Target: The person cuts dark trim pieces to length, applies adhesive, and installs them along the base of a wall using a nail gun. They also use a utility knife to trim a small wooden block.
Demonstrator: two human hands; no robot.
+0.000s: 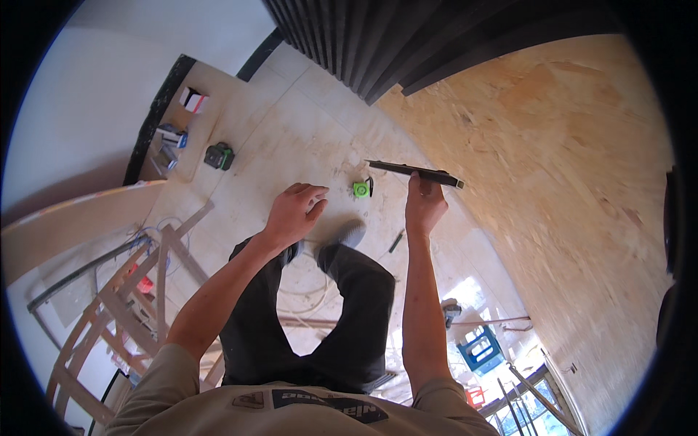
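My right hand [426,210] grips a short, dark, flat strip [403,168] with a pale end, thumb on one side; its exact kind is unclear. The strip is held close to the wall of oriented strand board [545,163]. To the left, my left hand [294,215] hangs in the air with loosely bent fingers and nothing seen in it. A lime-green tape measure [360,189] with a black strap lies on the floor between my hands. Below it, near my shoe, rests a thin dark stick-like tool [396,241]. Black slatted panelling [349,43] covers the upper part of the board wall.
A green-and-black device, probably a laser level [219,156], sits on the floor at left, beside a niche with small boxes [193,101]. Wooden trestles [131,310] crowd the lower left. A blue crate [480,349] and a power tool [451,313] stand at lower right.
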